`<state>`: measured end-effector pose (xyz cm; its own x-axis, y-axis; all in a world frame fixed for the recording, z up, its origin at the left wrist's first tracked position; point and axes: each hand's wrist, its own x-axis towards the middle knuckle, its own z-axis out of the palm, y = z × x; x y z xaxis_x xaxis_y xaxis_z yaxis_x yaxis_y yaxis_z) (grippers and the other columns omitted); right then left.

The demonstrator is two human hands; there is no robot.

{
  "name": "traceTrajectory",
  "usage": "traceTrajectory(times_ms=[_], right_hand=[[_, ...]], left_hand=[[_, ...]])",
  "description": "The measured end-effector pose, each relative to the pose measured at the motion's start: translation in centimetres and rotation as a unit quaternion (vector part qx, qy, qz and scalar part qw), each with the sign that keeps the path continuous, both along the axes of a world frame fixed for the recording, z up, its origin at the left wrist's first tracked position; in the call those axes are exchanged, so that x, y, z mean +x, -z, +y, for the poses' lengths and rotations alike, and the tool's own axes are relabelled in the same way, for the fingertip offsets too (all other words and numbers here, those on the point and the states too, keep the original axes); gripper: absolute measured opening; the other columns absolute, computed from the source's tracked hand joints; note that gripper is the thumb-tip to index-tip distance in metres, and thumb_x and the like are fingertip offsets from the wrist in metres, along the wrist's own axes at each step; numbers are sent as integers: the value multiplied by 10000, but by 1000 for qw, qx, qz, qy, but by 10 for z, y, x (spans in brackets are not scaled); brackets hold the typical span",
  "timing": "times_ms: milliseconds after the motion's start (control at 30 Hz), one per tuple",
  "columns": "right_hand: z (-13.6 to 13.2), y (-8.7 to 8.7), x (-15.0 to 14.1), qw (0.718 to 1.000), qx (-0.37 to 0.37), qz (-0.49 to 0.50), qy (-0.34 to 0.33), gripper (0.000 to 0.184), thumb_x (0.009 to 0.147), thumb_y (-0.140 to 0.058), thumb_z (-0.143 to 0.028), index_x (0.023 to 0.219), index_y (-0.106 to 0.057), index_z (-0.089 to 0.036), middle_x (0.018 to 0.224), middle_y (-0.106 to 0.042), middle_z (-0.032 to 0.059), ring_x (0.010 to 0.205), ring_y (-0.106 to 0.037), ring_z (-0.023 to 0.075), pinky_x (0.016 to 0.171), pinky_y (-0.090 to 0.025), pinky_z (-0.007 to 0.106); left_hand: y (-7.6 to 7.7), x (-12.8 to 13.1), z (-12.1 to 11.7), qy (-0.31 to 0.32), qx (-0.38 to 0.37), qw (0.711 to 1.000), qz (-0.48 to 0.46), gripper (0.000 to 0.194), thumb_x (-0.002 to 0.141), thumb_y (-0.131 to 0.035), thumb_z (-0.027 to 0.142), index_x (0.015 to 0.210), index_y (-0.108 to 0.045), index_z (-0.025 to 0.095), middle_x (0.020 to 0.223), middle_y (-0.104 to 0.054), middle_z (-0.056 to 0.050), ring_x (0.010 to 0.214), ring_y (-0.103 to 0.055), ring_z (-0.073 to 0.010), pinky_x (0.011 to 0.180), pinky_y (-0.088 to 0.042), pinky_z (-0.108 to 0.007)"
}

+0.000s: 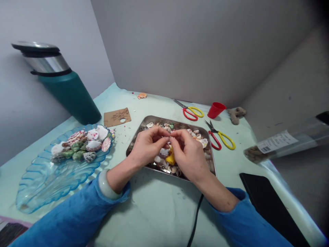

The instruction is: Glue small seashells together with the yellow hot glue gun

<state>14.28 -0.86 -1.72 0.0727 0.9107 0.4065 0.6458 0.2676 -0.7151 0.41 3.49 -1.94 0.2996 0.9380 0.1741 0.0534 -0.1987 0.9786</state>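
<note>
My left hand [147, 144] and my right hand [188, 153] meet fingertip to fingertip above a metal tray [135, 139] full of small seashells. Both hands are closed in a pinch around something tiny that I cannot make out. A yellow object [170, 159] shows just under my right hand, and I cannot tell whether the hand holds it. A blue glass dish [46, 175] at the left holds several larger painted shells [82, 145] at its far end.
Two pairs of red-and-yellow scissors [191, 112] [221, 139] and a red cup [216, 109] lie beyond the tray. A teal flask [65, 89] stands far left, a brown card [117, 117] beside it. A black slab [269, 206] and a clear tube [282, 142] are right. A black cable [195, 219] runs toward me.
</note>
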Motion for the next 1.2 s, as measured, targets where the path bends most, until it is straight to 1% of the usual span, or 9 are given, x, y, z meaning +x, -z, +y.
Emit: traceTrajectory(times_ms=[200, 500, 767, 1000, 1200], right_hand=[[1, 0, 0, 1000, 2, -6, -1, 124, 886, -487, -232, 947, -591, -202, 818, -693, 29, 687, -622, 170, 646, -441, 290], [0, -1, 0, 1000, 2, -2, -2, 109, 879, -492, -214, 924, -590, -198, 801, -685, 20, 686, -622, 167, 633, -438, 284], [0, 0, 0, 1000, 3, 3, 1, 119, 885, -496, -257, 956, -570, -197, 785, -682, 18, 657, -622, 162, 612, -436, 281], [0, 0, 0, 1000, 6, -5, -6, 116, 883, -490, -230, 952, -577, -198, 769, -680, 12, 646, -612, 155, 609, -425, 275], [0, 1, 0, 1000, 11, -10, -6, 110, 881, -495, -225, 946, -579, -199, 785, -684, 11, 653, -613, 153, 616, -426, 273]], left_hand=[[-3, 0, -2, -2, 1, 1000, 11, 57, 748, -646, 187, 780, -625, 145, 732, -649, -7, 641, -606, -99, 619, -533, -216], [0, -1, 0, 15, 3, 1000, 14, 72, 756, -642, 186, 808, -619, 144, 765, -651, -10, 679, -622, -104, 660, -541, -227], [-3, 0, -2, -5, -5, 1000, -7, 74, 743, -645, 199, 782, -610, 146, 750, -642, -7, 670, -622, -110, 668, -558, -250], [-1, -1, -1, -3, 6, 1000, 9, 78, 760, -634, 211, 804, -617, 149, 780, -655, -21, 708, -633, -124, 680, -552, -255], [-1, -1, -1, -1, 6, 1000, -1, 103, 759, -641, 224, 817, -596, 152, 784, -638, -18, 713, -630, -129, 689, -553, -271]])
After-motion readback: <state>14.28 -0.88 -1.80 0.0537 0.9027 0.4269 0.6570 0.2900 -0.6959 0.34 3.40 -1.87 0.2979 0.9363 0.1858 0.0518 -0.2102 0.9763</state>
